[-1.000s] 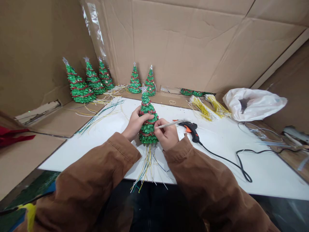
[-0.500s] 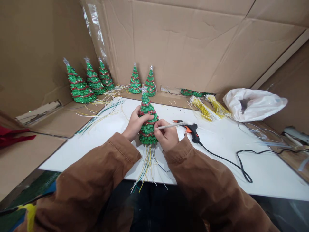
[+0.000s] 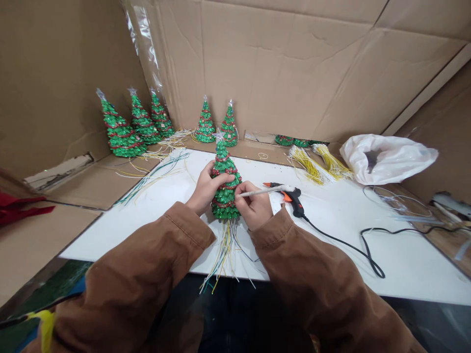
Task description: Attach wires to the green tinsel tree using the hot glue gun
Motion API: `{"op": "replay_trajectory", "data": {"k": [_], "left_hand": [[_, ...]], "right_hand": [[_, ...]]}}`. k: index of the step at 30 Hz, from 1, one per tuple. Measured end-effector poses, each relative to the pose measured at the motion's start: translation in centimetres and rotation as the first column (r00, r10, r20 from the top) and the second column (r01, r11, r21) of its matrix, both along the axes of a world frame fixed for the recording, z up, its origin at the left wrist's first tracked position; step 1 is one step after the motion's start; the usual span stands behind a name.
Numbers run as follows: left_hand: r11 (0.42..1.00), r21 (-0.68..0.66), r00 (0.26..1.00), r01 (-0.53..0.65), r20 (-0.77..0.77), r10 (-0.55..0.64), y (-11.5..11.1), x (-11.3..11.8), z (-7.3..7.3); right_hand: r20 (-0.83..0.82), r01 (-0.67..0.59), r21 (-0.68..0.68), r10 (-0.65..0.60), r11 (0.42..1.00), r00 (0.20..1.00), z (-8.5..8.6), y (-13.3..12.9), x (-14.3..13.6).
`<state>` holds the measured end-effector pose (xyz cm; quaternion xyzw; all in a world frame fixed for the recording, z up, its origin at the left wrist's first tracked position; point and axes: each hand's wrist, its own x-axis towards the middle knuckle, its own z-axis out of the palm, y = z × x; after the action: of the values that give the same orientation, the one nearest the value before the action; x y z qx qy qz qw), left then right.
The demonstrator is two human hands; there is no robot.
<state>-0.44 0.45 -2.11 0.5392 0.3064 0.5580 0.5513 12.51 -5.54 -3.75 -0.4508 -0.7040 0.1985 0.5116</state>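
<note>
A small green Christmas tree (image 3: 225, 198) with red garlands and a clear star on top is in front of me, tilted slightly back. Its loose white, yellow and green wires (image 3: 227, 250) spread toward the table's front edge. My left hand (image 3: 209, 186) grips the tree from its left side, thumb across the front. In my right hand (image 3: 253, 206) a slim whitish stick (image 3: 263, 191) is pinched between thumb and fingers, its thin end close to the tree's lower right side. Whether that end touches the tree is hidden by my fingers.
Several finished-looking trees (image 3: 119, 127) stand along the cardboard walls. A black and orange glue gun (image 3: 294, 201) lies right of my right hand, its cord trailing right. Bundles of yellow-white wires (image 3: 312, 166) and a white plastic bag (image 3: 390, 159) are at the back right.
</note>
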Motion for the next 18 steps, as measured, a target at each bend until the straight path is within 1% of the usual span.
{"op": "replay_trajectory", "data": {"k": [18], "left_hand": [[1.0, -0.023, 1.0, -0.013, -0.009, 0.013, 0.08, 0.07, 0.12]], "right_hand": [[0.004, 0.011, 0.016, -0.011, 1.0, 1.0, 0.06, 0.04, -0.02]]}}
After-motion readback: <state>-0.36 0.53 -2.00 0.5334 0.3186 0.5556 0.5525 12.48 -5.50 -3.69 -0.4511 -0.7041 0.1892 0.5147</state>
